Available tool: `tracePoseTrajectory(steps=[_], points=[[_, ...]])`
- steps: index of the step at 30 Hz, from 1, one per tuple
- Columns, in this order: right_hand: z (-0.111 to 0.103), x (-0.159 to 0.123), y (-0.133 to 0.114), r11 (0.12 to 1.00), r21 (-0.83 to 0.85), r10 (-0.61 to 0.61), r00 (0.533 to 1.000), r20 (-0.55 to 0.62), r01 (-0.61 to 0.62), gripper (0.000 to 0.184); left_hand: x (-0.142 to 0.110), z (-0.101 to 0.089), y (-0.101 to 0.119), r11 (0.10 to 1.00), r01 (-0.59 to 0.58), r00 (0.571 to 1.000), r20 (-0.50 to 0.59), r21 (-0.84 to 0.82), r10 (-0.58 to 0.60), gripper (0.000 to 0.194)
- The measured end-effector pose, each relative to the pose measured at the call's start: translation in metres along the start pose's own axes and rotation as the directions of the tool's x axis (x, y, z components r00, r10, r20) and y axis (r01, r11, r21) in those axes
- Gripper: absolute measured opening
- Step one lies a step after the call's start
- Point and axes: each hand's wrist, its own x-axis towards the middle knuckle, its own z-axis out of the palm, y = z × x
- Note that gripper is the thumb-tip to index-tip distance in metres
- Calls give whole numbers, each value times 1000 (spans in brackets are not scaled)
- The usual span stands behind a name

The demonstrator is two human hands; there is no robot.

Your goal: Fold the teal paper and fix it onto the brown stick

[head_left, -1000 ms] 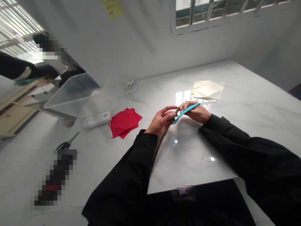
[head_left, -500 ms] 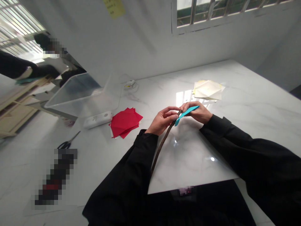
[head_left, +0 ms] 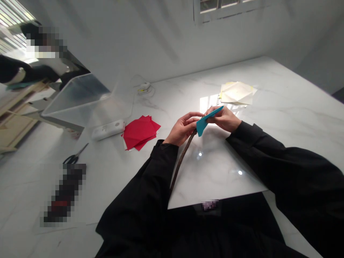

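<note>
Above the marble-patterned table [head_left: 215, 186], a thin, curved brown stick [head_left: 182, 156] is gripped near its upper end by my left hand [head_left: 179, 130], its lower part slanting down toward the table's front edge. A flat turquoise piece, seemingly paper [head_left: 202, 126], lies against the top of the stick. My right hand [head_left: 226, 119] pinches this turquoise piece. Both hands nearly meet there, and the turquoise piece hides the stick's tip and some fingertips.
Red paper sheets [head_left: 140, 132] lie left of my hands, beside a white power strip [head_left: 109, 129]. Cream sheets [head_left: 238, 93] are behind my right hand. Scissors [head_left: 76, 154] and a blurred-out dark object [head_left: 64, 195] lie left. A clear plastic bin [head_left: 77, 104] stands near another person's sleeve [head_left: 40, 73].
The turquoise piece has turned, showing a broader face at its lower end and covering the stick's tip. The whole view has shifted slightly, with hands and table appearing higher.
</note>
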Motion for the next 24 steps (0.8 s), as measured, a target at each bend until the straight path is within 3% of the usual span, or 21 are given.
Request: tracePoseTrajectory(steps=[8,18,24], points=[[9,-1,-3,997,29,70,997,-34,-69,44,8,-7,-13,999,-18,995,-98,-45,13,53],[21,-4,-10,980,154,136,989,-54,-126,50,8,-13,-12,997,4,996,-84,-74,-10,44],[24,-3,-4,962,218,183,980,-76,-162,46,9,-14,-16,998,-13,996,-91,-68,7,51]])
